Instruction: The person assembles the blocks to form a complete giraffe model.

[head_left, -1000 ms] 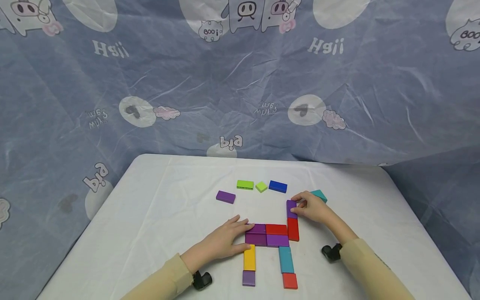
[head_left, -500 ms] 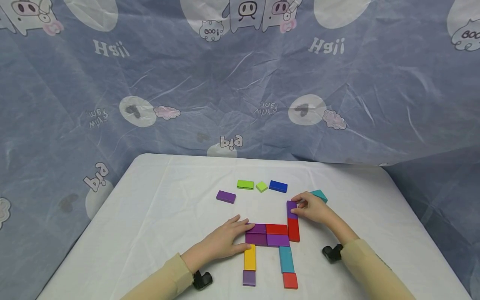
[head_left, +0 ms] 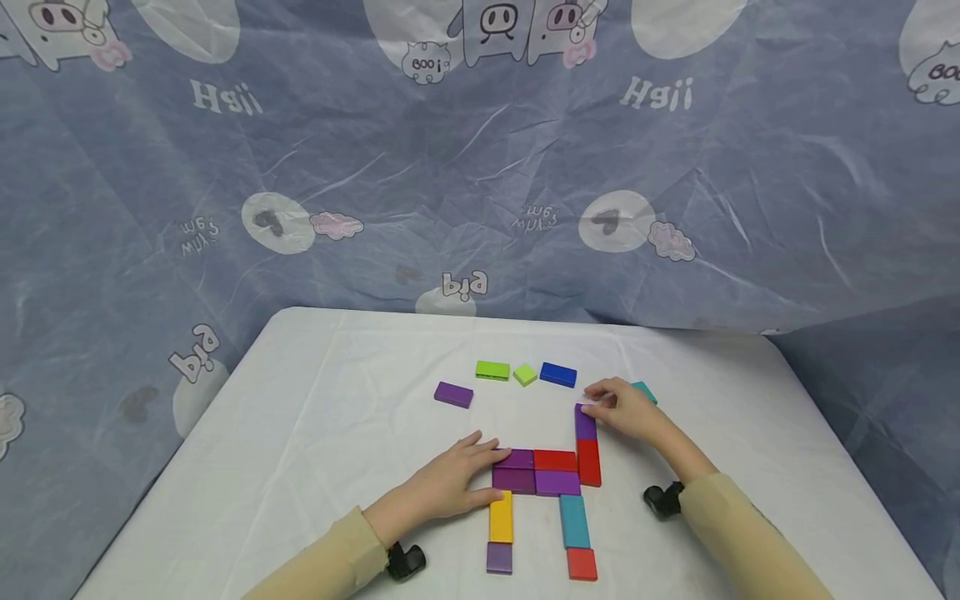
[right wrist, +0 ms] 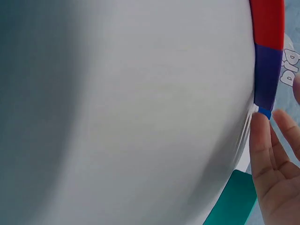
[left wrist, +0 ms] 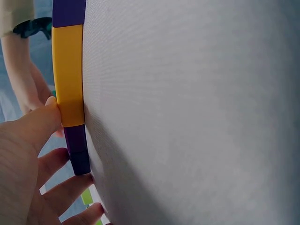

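Note:
Flat coloured blocks lie on the white table in a joined figure. My left hand rests with spread fingers at its left side. The thumb touches the yellow block, and a fingertip touches the upper-left purple block. My right hand is at the top end of the upright purple block, which stands end to end with a red block. In the right wrist view, the fingers lie beside that purple block's end, not wrapped round it. A teal block is partly hidden behind this hand.
Loose blocks lie farther back: a green one, a small green square, a blue one and a purple one. The figure's right leg is a teal block and a red one.
My right thumb and fingers have slid off the side of the upright purple block toward its top end, letting it go. The left hand stays in place.

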Demonstrator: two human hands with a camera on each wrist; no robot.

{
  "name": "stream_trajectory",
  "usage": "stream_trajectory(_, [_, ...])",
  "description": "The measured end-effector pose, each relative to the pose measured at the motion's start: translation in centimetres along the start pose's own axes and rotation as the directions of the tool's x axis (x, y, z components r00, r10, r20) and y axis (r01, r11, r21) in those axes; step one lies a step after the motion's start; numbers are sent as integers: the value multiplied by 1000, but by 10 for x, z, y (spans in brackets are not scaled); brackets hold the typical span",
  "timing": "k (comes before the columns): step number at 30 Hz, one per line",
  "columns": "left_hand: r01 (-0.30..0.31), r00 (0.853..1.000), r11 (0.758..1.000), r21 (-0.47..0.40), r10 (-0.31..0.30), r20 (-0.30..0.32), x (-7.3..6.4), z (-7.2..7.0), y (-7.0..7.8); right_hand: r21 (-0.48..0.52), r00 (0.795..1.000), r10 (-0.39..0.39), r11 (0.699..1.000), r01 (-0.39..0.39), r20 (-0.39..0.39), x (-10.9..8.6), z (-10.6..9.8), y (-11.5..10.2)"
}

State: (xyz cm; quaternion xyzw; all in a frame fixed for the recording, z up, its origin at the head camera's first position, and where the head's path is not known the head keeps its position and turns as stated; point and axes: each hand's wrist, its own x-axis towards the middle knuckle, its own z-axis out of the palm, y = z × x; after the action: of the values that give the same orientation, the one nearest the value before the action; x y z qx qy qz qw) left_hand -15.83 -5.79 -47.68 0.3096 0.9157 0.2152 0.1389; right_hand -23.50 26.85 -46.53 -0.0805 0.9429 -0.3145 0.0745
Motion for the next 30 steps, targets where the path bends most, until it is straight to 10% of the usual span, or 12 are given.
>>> stream_trajectory(30, [-19,1000,1000,18,19,-12,1,3,-5,-26,1000,17,1000,-17,-1,57,0,-27])
